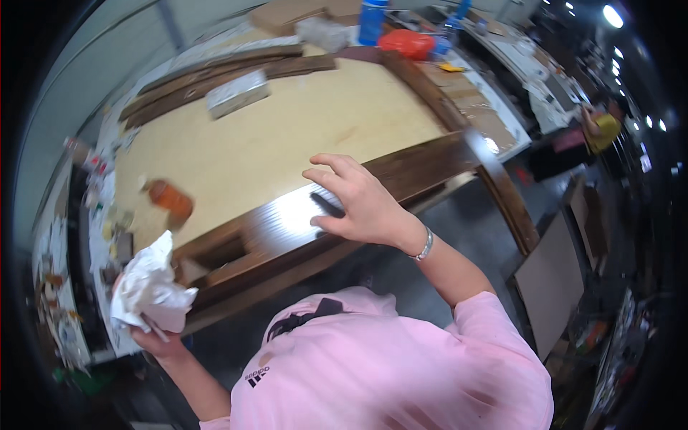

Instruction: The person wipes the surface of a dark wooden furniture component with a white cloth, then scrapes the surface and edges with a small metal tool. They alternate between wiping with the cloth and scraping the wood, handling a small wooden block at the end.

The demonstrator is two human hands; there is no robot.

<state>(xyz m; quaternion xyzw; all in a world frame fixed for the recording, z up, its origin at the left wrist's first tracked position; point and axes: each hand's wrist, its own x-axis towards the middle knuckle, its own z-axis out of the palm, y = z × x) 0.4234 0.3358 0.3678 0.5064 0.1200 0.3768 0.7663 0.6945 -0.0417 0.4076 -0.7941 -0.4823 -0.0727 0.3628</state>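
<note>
My left hand (pixel 159 342) is closed around a crumpled white sheet of paper or cloth (pixel 152 290) beside the left end of a dark brown wooden frame (pixel 419 163). My right hand (pixel 362 204) is over the glossy middle of that frame, thumb and fingers spread apart. A small black elongated object (pixel 327 205) shows in the gap between thumb and fingers; whether it lies on the wood or touches the hand I cannot tell. Near the left hand, on the pale board, an orange-brown bottle (pixel 170 199) appears blurred and tilted.
The frame lies along the near edge of a pale wooden tabletop (pixel 337 107). Farther back are a silvery-white block (pixel 238 93), dark wood strips (pixel 208 80), a red plastic bag (pixel 407 44) and a blue bottle (pixel 371 21). Another person (pixel 605 132) stands at far right. Panels (pixel 548 283) lean at right.
</note>
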